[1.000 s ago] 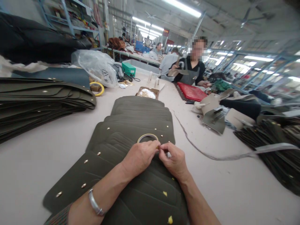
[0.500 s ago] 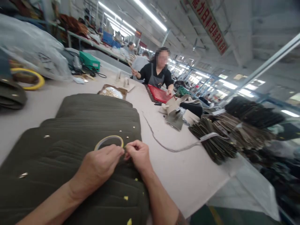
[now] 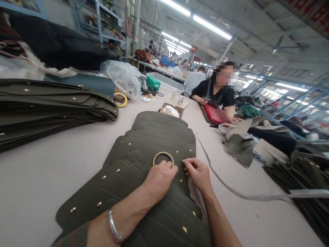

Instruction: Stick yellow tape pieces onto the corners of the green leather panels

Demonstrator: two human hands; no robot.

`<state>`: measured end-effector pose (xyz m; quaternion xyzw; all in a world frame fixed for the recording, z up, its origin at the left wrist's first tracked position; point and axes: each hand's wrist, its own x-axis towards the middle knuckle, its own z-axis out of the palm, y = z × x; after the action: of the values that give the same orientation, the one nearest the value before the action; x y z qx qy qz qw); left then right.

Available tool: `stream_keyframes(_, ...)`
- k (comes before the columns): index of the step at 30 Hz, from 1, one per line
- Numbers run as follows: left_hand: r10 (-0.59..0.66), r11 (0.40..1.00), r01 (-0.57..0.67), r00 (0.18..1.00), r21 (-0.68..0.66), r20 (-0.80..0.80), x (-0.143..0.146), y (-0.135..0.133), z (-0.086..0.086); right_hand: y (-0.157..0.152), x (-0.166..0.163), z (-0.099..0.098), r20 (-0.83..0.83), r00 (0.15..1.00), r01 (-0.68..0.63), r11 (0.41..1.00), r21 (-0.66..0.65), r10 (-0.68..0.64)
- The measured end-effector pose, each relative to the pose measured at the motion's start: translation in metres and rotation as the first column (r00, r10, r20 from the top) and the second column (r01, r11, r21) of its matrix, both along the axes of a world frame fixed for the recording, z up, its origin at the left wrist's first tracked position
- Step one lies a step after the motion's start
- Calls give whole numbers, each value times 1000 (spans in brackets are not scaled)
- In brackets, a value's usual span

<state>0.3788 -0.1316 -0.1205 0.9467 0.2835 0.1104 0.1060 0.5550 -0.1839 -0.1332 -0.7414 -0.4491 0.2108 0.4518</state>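
Note:
A fanned stack of dark olive leather panels [image 3: 144, 147] with small brass studs lies in front of me on the pale table [image 3: 38, 178]. My left hand [image 3: 159, 179] rests curled on the top panels, fingertips touching a thin yellow tape ring [image 3: 163, 158]. My right hand [image 3: 197, 174] is just to its right, thumb and forefinger pinched at a stud near the panel's edge; what they pinch is too small to name. A metal bangle [image 3: 113, 228] sits on my left wrist.
A tall pile of the same olive panels [image 3: 51, 109] fills the left. A box of brass fittings [image 3: 170, 110] stands beyond the stack. A grey strap [image 3: 231, 190] trails across the table to the right. A seated person [image 3: 218, 92] works at a red mat [image 3: 217, 115].
The camera swung back to the left after turning right. My hands have parted slightly; the right one now pinches at the panel's edge, the left stays at the tape ring.

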Motion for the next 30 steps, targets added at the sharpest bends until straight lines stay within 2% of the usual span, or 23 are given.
stream_keyframes(4, 0, 1000, 0, 1000, -24, -1, 1, 0, -1, 5, -1, -3, 228, 973, -38, 999, -2, 38)
stream_keyframes(7, 4, 999, -4, 1000, -36, 3, 1, 0, -2, 7, -3, -4, 357, 934, -21, 1000, 15, 14)
stream_keyframes(10, 10, 999, -10, 1000, -40, 1, 1, -1, -2, 8, -4, -6, 358, 934, 19, 1000, 4, -19)
stream_keyframes(14, 15, 999, -16, 1000, -40, -7, 1, -1, -1, 3, -1, -11, 217, 971, 102, 995, -12, -97)
stream_keyframes(16, 17, 999, -18, 1000, -41, -16, 1, -1, -1, -2, 0, -13, 178, 981, 79, 997, -13, -76)
stream_keyframes(19, 15, 999, -16, 1000, -37, -15, 1, -2, -1, -8, 0, -15, 263, 965, 22, 1000, -6, -20)
stream_keyframes(22, 5, 1000, -5, 1000, -21, 2, 1, -3, -1, -7, -3, -15, 372, 928, 25, 1000, 19, -30)
stream_keyframes(30, -13, 1000, 13, 1000, 12, -2, 1, -2, -1, 4, -5, -9, 513, 858, -61, 997, 55, 24)
